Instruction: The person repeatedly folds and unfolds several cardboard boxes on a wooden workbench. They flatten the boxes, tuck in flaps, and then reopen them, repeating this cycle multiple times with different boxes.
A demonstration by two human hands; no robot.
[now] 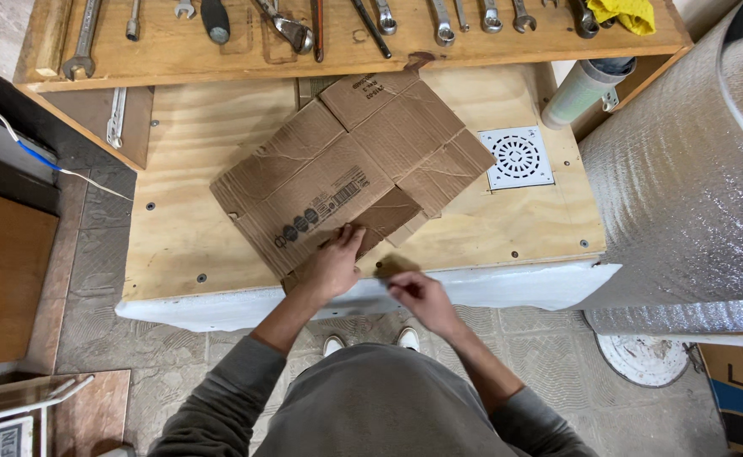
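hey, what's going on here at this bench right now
A person stands at a plywood workbench. Their left hand presses flat on a flattened cardboard box near its front edge. Their right hand is at the bench's front edge, fingers pinched; I cannot tell on what. A wooden shelf of wrenches runs along the back, and a white round-patterned grille lies beside the cardboard.

Workshop — wrenches [443, 21] racked, plywood bench [194, 169]

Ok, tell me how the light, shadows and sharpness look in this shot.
Head view: light is soft and even, no harsh glare. The right hand casts a small dark shadow on the board beside the cardboard, which the left hand presses. The foil roll shows a dull sheen. Focus is sharp throughout; the shelf edge bows slightly from wide-angle distortion.
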